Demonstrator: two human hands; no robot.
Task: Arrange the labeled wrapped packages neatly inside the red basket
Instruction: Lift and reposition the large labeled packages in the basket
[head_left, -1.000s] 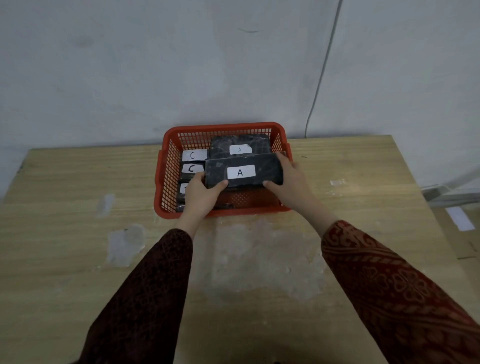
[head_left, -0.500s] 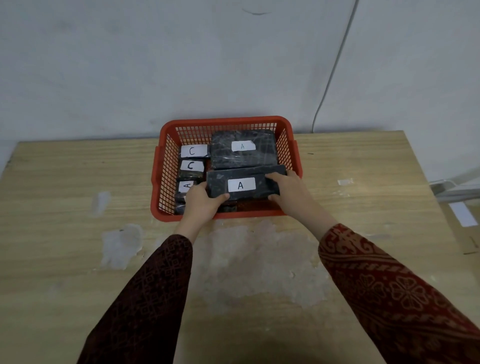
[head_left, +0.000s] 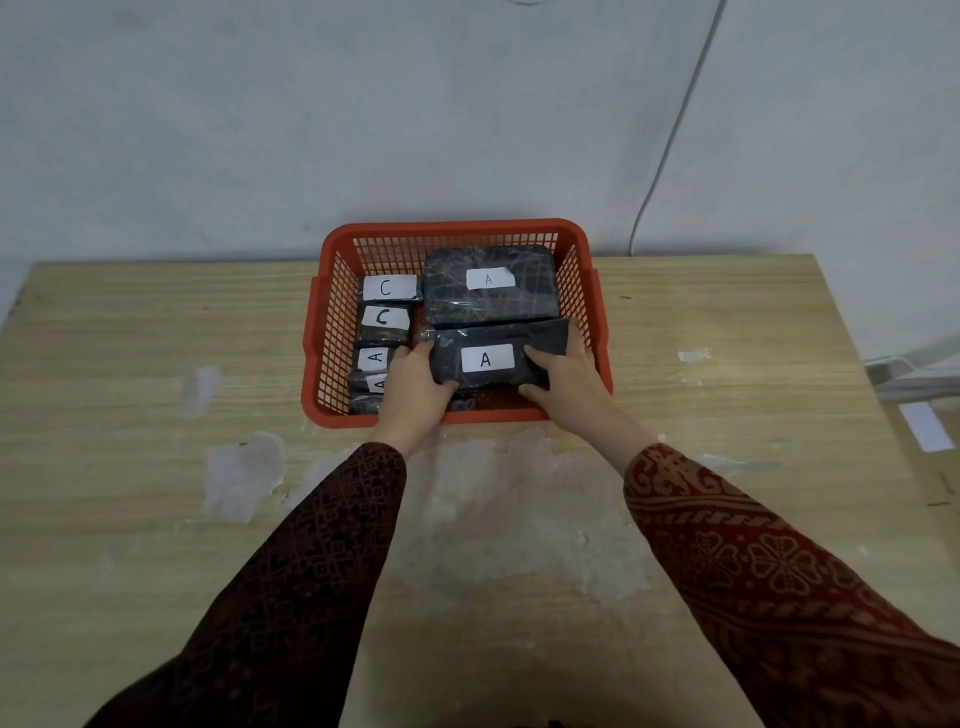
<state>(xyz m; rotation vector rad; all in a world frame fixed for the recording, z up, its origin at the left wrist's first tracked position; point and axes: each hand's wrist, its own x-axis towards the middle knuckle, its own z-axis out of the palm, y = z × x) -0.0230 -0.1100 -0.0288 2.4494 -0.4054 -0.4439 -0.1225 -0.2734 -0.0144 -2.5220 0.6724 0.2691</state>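
Observation:
A red mesh basket (head_left: 332, 317) stands at the far middle of the wooden table, against the wall. Both hands grip a long black wrapped package labelled A (head_left: 488, 356) in the basket's near right part: my left hand (head_left: 415, 387) holds its left end, my right hand (head_left: 563, 379) its right end. Behind it lies a larger black package labelled A (head_left: 491, 286). Down the basket's left side sit two small packages labelled C (head_left: 387, 288) (head_left: 384, 319) and two labelled A (head_left: 374, 357), partly hidden by my left hand.
The wooden table (head_left: 156, 467) has pale worn patches in front of the basket. A grey wall rises directly behind the basket, with a thin cable (head_left: 670, 130) running down it. Some white items lie off the table's right edge.
Both hands have lowered the long A package toward me, into the near right part of the basket, in front of the larger A package.

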